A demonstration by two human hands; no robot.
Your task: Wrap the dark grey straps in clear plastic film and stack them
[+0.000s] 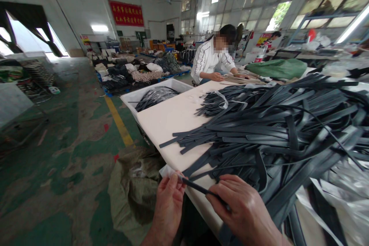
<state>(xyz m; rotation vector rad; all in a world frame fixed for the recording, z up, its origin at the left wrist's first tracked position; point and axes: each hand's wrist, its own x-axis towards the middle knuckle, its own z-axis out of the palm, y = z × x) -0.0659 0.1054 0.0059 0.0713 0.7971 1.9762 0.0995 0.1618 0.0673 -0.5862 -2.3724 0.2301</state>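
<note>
A black rubber strip [198, 188] runs between my two hands over the near edge of the table. My left hand [170, 200] is closed, thumb and fingers pinching the strip's left end, where a piece of whitish film [166, 170] also shows. My right hand [239, 201] wraps around the strip further along, and a short dark end comes out beneath the fingers. Just beyond my hands, a large heap of loose black strips [259, 134] covers much of the table [170, 123].
A white bin [129, 102] of dark strips stands against the table's far left side. An olive sack [129, 192] lies below the near edge. Across the table a person in a white jacket [201, 61] handles brownish strips [239, 80]. A green bundle [276, 68] lies behind the heap.
</note>
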